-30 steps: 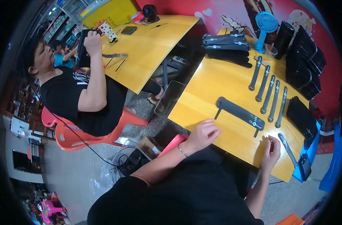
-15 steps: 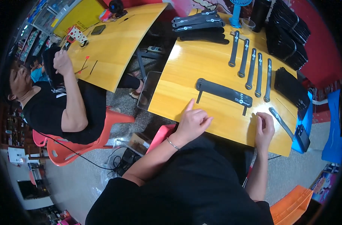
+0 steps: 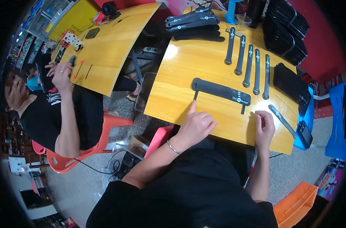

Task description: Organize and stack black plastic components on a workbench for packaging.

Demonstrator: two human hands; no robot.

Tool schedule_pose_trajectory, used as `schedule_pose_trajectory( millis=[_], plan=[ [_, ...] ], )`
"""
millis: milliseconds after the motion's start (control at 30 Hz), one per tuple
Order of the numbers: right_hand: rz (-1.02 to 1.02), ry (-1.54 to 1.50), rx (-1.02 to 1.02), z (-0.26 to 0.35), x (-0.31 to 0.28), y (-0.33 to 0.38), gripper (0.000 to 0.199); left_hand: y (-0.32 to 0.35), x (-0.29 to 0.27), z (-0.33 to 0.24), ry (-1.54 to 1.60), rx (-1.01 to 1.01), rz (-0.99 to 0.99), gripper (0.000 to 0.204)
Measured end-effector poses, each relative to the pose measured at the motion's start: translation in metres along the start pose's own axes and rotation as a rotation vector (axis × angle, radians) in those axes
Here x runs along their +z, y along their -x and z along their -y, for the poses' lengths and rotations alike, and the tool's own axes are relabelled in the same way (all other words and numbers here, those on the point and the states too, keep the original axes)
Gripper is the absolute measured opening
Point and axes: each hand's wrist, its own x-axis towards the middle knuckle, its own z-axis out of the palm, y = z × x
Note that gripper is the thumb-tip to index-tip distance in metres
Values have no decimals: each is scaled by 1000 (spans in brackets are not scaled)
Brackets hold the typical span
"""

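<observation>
Both hands rest empty on the yellow wooden counter (image 3: 180, 98), left hand (image 3: 197, 125) with its forefinger out, right hand (image 3: 264, 127) loosely curled. Just beyond lies the long black fabric strap (image 3: 220, 91), flat and unhandled; past it five narrow black straps (image 3: 249, 62) already lie in a row.

Workshop: strap-laden wooden worktables (image 3: 188, 68), stacked stock (image 3: 285, 30).

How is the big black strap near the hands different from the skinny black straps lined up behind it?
The big strap is wider and longer than each skinny strap. The big strap lies alone, crosswise, in front of the left hand and right hand; the skinny straps stand side by side, five in a row, pointing away. Both kinds are black, lie flat on the yellow table, and carry a small pale mark.
</observation>
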Motion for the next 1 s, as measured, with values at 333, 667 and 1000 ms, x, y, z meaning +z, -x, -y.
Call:
schedule_pose_trajectory(
  millis=[333,667,1000],
  plan=[
    [-4,-14,-30,1,-1,0,6,-4,1,-2,-87,-8,-6,21],
    [6,-8,-9,-1,-1,1,9,-3,3,2,-44,-43,-7,21],
    [6,-9,23,-2,0,2,11,-1,-1,-1,8,-58,33,21]
  ],
)
